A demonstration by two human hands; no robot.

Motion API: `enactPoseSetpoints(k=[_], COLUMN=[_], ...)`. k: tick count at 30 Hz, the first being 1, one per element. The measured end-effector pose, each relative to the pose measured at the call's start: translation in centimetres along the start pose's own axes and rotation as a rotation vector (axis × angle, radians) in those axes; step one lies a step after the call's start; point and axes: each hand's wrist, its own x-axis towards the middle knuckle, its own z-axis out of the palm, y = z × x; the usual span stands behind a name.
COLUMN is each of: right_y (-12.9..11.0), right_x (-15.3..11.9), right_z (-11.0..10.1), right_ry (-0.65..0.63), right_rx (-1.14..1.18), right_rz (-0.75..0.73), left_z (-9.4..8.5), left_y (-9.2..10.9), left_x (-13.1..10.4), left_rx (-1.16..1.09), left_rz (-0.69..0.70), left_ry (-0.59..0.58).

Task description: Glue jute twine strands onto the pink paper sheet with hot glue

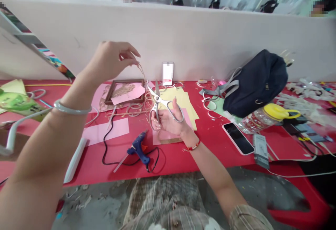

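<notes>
My left hand [118,57] is raised at the upper left, its fingers pinching the end of a thin tan cord [141,69] that hangs toward the table. My right hand [169,119] holds silver scissors [158,99] by the handles, thumb through one loop. The scissor blades are apart and point up, near the lower part of the cord. Beneath and behind them lie tangled cord, yellow sheets [193,105] and a pink sheet. A brown frame [109,97] with a pink paper piece [128,93] across it rests to the left.
A blue glue gun [138,149] with a black cable lies near the front edge. On the right are a dark bag [258,83], a bottle with a yellow lid [274,112], a phone [238,139] and a grey box [260,149]. Another phone [167,74] leans against the white partition [183,37].
</notes>
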Motion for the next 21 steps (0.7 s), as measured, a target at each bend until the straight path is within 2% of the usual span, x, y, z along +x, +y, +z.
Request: enactPoseSetpoints(k=[3,5,11,15,21], right_y=[0.0,0.0,0.5,0.8,0.5], right_x=[1.2,1.6,0.1,-0.8,1.3], right_z=[0.7,0.9,0.7,0.3,0.6], right_ry=[-0.263,-0.355,-0.371,-0.373,-0.434], right_rx=[0.168,0.258,0.362,0.335,0.38], right_rz=[0.16,0.207,0.224,0.196,0.206], left_z=[-0.2,-0.3,-0.5,-0.4,-0.2], left_y=[0.4,0.5,-0.2,-0.4,0.9], left_x=[0.0,0.0,0.1,0.1,-0.2], left_rx=[0.013,0.006,-0.036,-0.034,0.009], left_rz=[0.016,0.011,-0.019,-0.012,0.004], left_ry=[-0.023,-0.01,0.002,0.01,0.03])
